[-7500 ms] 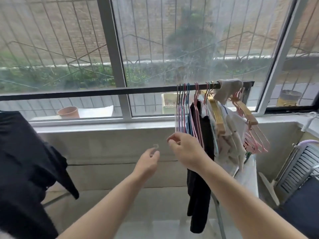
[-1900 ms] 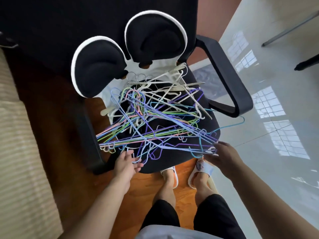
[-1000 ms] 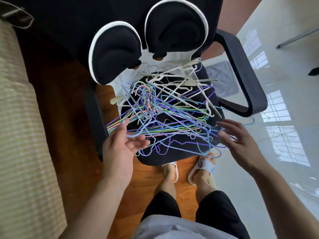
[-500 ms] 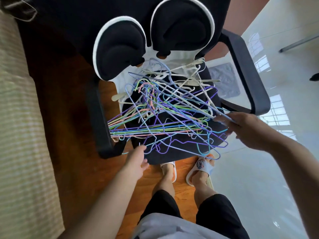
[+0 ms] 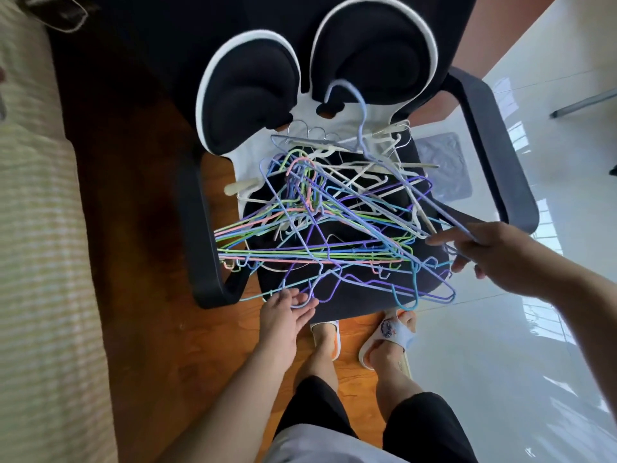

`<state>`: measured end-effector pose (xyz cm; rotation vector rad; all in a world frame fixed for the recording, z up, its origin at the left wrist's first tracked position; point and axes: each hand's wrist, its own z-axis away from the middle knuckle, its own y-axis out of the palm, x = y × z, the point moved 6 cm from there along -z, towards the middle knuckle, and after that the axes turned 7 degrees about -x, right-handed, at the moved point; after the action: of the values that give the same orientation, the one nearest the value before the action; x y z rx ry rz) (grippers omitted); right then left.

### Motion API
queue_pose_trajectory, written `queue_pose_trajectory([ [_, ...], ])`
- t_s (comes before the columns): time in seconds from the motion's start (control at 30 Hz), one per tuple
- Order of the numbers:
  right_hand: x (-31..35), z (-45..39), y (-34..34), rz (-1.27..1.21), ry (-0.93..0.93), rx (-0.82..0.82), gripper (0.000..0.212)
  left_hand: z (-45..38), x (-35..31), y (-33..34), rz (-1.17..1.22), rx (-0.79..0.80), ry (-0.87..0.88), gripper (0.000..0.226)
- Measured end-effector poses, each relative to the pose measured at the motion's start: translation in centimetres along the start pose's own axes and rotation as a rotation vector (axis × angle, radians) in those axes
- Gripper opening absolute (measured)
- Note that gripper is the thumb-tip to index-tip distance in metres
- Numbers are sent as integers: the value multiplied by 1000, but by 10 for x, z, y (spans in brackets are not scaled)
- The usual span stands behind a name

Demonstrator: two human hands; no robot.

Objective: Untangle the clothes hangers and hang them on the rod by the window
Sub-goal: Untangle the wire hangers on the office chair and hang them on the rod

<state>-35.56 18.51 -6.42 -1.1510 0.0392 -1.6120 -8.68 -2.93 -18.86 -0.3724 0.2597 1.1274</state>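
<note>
A tangled heap of thin wire hangers (image 5: 320, 235) in purple, blue, green, pink and white lies on the seat of a black office chair (image 5: 350, 305). My right hand (image 5: 494, 255) grips the shoulder end of a pale blue hanger (image 5: 362, 128), whose hook stands raised in front of the chair back. My left hand (image 5: 283, 315) rests at the seat's front edge with straight fingers touching the lowest purple and blue wires. The rod and window are out of view.
The chair's armrests (image 5: 494, 152) flank the heap on both sides, with a black-and-white back cushion (image 5: 247, 91) behind. My feet in slippers (image 5: 387, 332) stand under the seat front. A striped bed or sofa edge (image 5: 36, 262) lies left; glossy white tile floor (image 5: 500, 379) lies right.
My right hand has pulled the pale blue hanger up and to the right, so its hook has risen out of the heap. My left hand stayed at the seat's front edge.
</note>
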Motion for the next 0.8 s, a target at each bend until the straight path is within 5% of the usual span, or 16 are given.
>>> queue_pose_trajectory([
  [0.43, -29, 7, 24, 618, -373, -142, 67, 72, -69, -21, -71, 66, 316, 26],
  [0.63, -27, 17, 22, 688, -427, -236, 64, 64, -55, -16, -35, 95, 193, 25],
  [0.8, -27, 34, 46, 752, -516, -140, 55, 47, -29, -15, 83, 146, -69, 25],
])
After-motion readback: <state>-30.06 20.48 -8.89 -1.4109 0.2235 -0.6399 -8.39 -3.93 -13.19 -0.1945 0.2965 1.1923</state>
